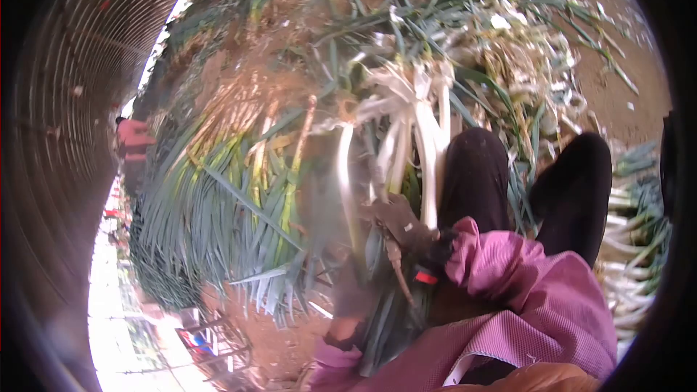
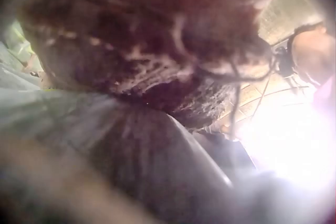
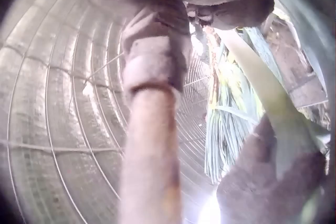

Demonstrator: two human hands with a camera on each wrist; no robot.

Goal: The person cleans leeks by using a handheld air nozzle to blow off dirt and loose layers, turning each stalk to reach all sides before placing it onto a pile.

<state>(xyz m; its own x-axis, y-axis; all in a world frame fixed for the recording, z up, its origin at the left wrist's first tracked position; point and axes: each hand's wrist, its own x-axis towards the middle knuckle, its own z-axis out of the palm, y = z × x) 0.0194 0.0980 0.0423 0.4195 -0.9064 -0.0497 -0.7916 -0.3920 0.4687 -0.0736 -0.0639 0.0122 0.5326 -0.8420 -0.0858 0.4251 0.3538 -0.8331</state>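
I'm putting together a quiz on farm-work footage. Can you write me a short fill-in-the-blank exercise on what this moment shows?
1. The gloved right hand grips long leek-like stalks whose lower parts are ____ in colour.
2. The loose sleeve on the right arm is ____.
3. The heap of long leaves beside the stalks is ____.
4. The bare ground beyond the scattered trimmings is reddish-brown ____.

Missing words: white; pink; green; soil
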